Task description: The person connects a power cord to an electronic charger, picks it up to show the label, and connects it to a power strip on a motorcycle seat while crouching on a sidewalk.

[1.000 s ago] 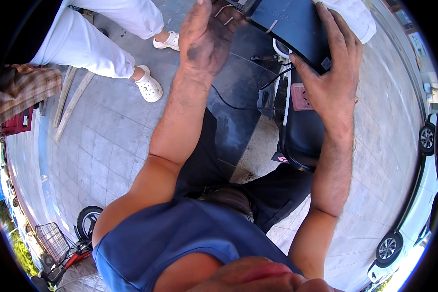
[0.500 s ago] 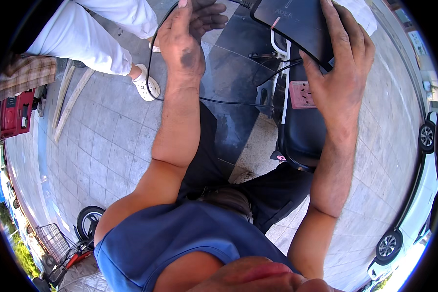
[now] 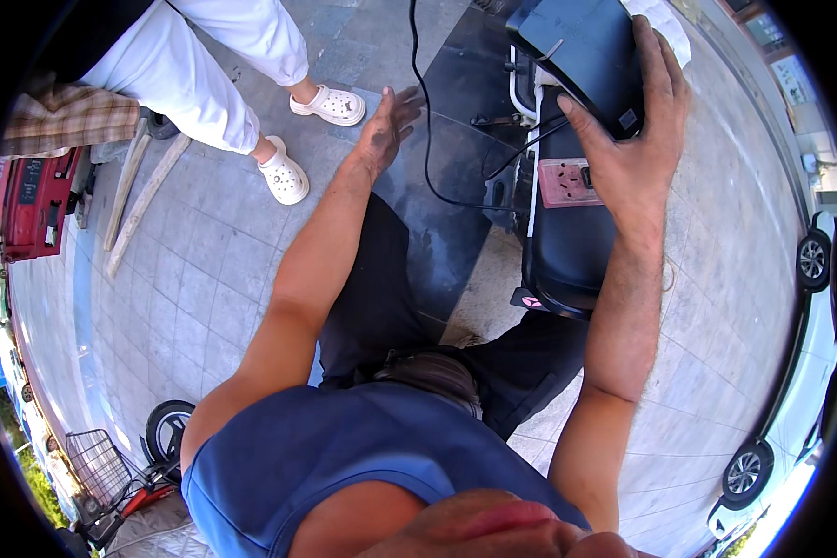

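Note:
My left hand [image 3: 391, 130] is raised just left of a hanging black cable [image 3: 430, 163], fingers apart and holding nothing visible. My right hand [image 3: 637, 139] grips the right side of a black flat device [image 3: 581, 65], thumb along its lower edge, fingers on the far side. The device is over the upper part of a black scooter seat [image 3: 572, 251], on which a pink perforated tray [image 3: 567, 183] lies, partly behind my thumb. Cables run below the device beside a dark tiled slab [image 3: 437, 260].
Another person's white trousers [image 3: 195, 98] and white clogs [image 3: 284, 174] are at the upper left. Two wooden slats [image 3: 144, 205], a red crate-like object [image 3: 37, 205] and a plaid cloth [image 3: 65, 121] lie left. A basketed bicycle [image 3: 102, 465] is lower left, a white car [image 3: 781, 391] right.
My left hand has dropped down from the top of the view and opened away from the cable, which now hangs freer. My right hand and the device have shifted slightly.

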Available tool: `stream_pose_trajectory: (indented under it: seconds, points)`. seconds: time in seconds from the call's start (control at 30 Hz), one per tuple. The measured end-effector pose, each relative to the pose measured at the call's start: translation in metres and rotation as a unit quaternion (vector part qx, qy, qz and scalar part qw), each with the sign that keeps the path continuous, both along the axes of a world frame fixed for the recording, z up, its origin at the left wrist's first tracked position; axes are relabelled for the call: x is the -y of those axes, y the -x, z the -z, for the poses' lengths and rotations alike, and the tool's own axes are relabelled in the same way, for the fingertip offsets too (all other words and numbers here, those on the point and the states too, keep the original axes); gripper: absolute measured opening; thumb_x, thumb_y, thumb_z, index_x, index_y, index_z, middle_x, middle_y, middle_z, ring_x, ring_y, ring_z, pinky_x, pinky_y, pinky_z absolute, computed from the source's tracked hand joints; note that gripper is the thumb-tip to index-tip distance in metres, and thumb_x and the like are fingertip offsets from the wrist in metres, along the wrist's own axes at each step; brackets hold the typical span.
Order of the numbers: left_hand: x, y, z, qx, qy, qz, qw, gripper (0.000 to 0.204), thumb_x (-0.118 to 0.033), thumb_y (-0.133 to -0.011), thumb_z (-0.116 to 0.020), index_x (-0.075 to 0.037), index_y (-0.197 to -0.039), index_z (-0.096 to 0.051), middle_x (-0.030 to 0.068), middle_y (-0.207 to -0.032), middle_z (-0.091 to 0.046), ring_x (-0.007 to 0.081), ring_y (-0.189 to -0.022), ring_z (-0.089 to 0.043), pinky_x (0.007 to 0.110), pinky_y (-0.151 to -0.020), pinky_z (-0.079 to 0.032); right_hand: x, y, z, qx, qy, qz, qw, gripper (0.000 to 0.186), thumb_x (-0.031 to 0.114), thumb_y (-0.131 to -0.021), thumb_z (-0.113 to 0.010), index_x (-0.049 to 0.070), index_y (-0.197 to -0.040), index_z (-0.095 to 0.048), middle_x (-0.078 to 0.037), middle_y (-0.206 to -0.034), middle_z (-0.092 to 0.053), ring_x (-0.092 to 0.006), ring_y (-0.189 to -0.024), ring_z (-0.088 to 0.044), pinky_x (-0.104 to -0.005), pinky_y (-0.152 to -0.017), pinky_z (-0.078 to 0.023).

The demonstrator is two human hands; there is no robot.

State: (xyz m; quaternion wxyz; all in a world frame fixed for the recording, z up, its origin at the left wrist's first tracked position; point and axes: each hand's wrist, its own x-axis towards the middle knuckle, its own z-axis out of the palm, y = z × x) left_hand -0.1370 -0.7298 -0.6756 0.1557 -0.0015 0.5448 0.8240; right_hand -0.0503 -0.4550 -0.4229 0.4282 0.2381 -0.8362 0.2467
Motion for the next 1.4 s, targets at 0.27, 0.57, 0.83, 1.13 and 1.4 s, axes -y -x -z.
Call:
stream_pose_trajectory:
  seconds: [0.27, 0.57, 0.83, 1.13, 1.4]
  points:
    - [-0.019, 0.015, 0.024, 0.044, 0.095, -0.215, 0.971, 0.084, -0.069, -0.103, -0.039, -0.006, -0.158, -0.037, 0.0169, -0.161, -0.040, 0.0331, -0.151, -0.029, 0.053, -0.123, -0.019, 0.002, -0.001, -0.001, 0.018, -0.004, -0.008, 1.000, 0.094, 0.013, -0.068, -0.093, 0.020, -0.152, -0.052, -0.011, -0.150, -0.052, -0.0325, -0.137, -0.048, -0.0441, -0.113, -0.045]
    - [0.004, 0.007, -0.012, 0.078, -0.341, -0.260, 0.900, 0.050, -0.044, -0.106, -0.049, -0.015, -0.066, -0.040, -0.0016, -0.064, -0.031, 0.0146, -0.061, -0.037, 0.036, -0.065, -0.041, 0.006, 0.003, 0.006, -0.017, -0.099, 0.046, 0.994, 0.095, 0.003, -0.065, -0.088, 0.024, -0.151, -0.054, -0.003, -0.149, -0.054, -0.0316, -0.133, -0.049, -0.0447, -0.114, -0.040]
    - [0.023, -0.063, -0.151, -0.044, -0.687, 0.079, 0.721, 0.045, -0.031, -0.102, -0.047, -0.014, -0.062, -0.038, -0.0027, -0.060, -0.027, 0.0128, -0.054, -0.028, 0.027, -0.046, -0.025, 0.012, 0.003, 0.014, 0.048, -0.147, 0.022, 0.988, 0.102, -0.003, -0.059, -0.086, 0.029, -0.150, -0.055, 0.000, -0.147, -0.056, -0.0318, -0.132, -0.049, -0.0459, -0.115, -0.038]
    - [0.037, -0.084, -0.103, -0.039, -0.374, 0.200, 0.905, 0.048, -0.037, -0.108, -0.044, -0.017, -0.065, -0.041, -0.0030, -0.063, -0.036, 0.0112, -0.057, -0.033, 0.028, -0.051, -0.030, 0.011, 0.000, -0.002, 0.052, -0.084, 0.036, 0.994, 0.096, -0.005, -0.059, -0.080, 0.005, -0.150, -0.051, -0.021, -0.145, -0.051, -0.0422, -0.132, -0.048, -0.0490, -0.116, -0.039]
    - [0.026, -0.083, -0.039, -0.077, 0.572, -0.087, 0.812, 0.073, -0.041, -0.096, -0.067, 0.014, -0.141, -0.051, 0.0330, -0.132, -0.063, 0.0394, -0.130, -0.060, 0.041, -0.107, -0.048, 0.010, 0.002, -0.003, 0.023, -0.056, 0.047, 0.997, 0.097, -0.002, -0.060, -0.082, 0.003, -0.151, -0.048, -0.023, -0.142, -0.052, -0.0426, -0.132, -0.048, -0.0489, -0.115, -0.039]
